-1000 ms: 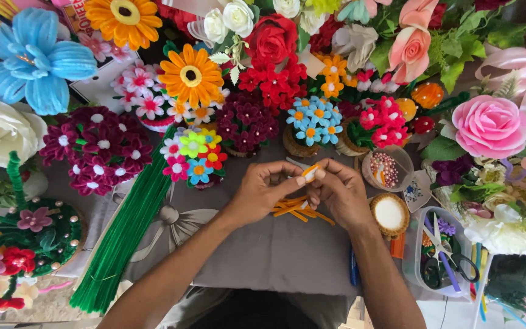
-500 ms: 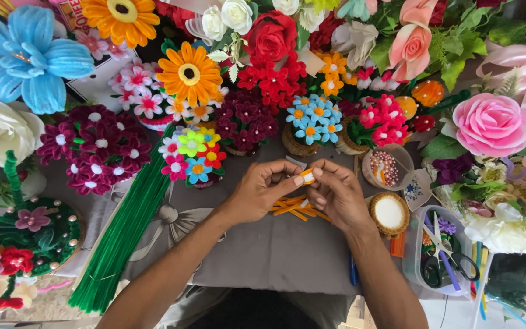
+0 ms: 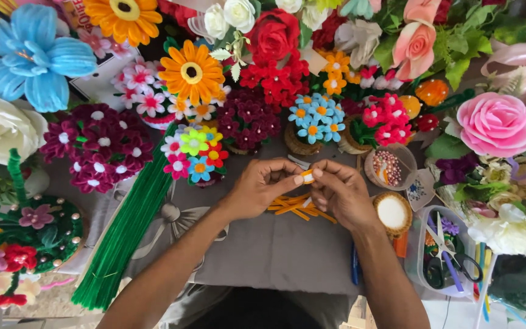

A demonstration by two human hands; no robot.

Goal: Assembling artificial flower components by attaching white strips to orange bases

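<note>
Orange stem piece [image 3: 307, 177] sits pinched between the fingertips of both hands, left hand [image 3: 262, 187] and right hand [image 3: 341, 194] closed on it above loose orange stems [image 3: 296, 207] on grey cloth [image 3: 263, 256].

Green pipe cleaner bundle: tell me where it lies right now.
In the head view, the green pipe cleaner bundle lies slanted on the grey cloth, left of the left hand and below the multicoloured flower pot.

Small orange pipe-cleaner piece [image 3: 307, 177], pinched between fingertips of left hand [image 3: 263, 187] and right hand [image 3: 341, 194]. Held just above loose orange pipe-cleaner lengths [image 3: 296, 206] scattered on the grey cloth [image 3: 263, 256].
</note>
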